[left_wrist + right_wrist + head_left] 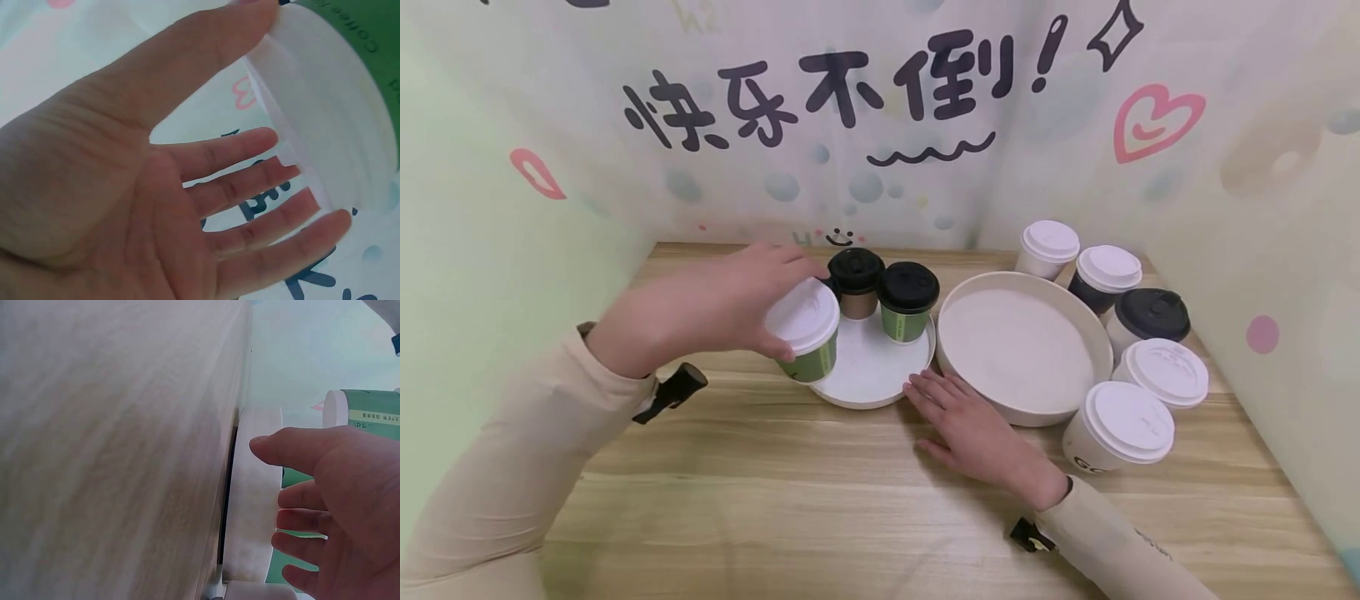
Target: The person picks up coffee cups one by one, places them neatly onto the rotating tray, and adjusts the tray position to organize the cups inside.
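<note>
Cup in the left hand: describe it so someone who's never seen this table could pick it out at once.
On the wooden table, find the smaller round tray, left of the larger one. In the head view, at that tray's left edge, the left hand grips a green cup. Its white lid sets it apart from the black-lidded cups beside it.

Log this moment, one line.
left hand: holds white-lidded green cup over small tray's left edge | right hand: at small tray's near right edge | on tray: black-lidded green cup, black-lidded brown cup
</note>
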Demonstrator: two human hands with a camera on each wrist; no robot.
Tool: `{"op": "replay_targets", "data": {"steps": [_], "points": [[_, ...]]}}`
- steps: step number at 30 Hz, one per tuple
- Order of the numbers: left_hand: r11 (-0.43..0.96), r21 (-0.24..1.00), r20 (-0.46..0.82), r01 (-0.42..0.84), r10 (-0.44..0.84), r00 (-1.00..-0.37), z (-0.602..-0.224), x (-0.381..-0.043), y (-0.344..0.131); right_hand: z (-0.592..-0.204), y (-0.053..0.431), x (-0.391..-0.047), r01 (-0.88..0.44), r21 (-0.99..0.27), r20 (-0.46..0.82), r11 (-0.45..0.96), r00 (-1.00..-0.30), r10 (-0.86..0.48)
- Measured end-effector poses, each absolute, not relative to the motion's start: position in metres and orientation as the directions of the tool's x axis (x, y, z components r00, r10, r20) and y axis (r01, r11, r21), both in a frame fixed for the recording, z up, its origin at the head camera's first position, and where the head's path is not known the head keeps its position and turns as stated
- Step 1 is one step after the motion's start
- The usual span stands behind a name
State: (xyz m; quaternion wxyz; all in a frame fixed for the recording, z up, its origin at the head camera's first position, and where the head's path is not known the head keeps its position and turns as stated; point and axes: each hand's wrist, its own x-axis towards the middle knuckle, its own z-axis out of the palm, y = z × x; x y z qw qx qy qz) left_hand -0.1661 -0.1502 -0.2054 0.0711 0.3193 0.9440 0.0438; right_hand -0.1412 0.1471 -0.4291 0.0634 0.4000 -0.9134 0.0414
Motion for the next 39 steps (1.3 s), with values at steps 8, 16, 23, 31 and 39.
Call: {"op": "replay_targets", "data": {"steps": [8, 16, 23, 31, 39], "points": [[0.736, 0.128, -0.104, 0.664, 0.676, -0.729, -0.223, -0.173, -0.133, -0.429, 0.148, -0.141, -0.733, -0.026, 0.156, 0.680, -0.674, -0.722], [0.690, 0.101, -0.097, 0.716, 0.723, -0.684, -0.239, -0.181, -0.122, -0.428, 0.147, -0.140, -0.731, -0.030, 0.155, 0.682, -0.678, -0.719], [0.683, 0.113, -0.103, 0.722, 0.731, -0.675, -0.253, -0.188, -0.116, -0.429, 0.147, -0.141, -0.733, -0.031, 0.164, 0.680, -0.675, -0.720], [0.701, 0.109, -0.170, 0.704, 0.711, -0.682, -0.268, -0.197, -0.111, -0.429, 0.146, -0.142, -0.731, -0.027, 0.158, 0.681, -0.676, -0.720], [0.713, 0.100, -0.195, 0.694, 0.698, -0.689, -0.280, -0.200, -0.109, -0.428, 0.147, -0.140, -0.731, -0.042, 0.154, 0.681, -0.678, -0.718]]}}
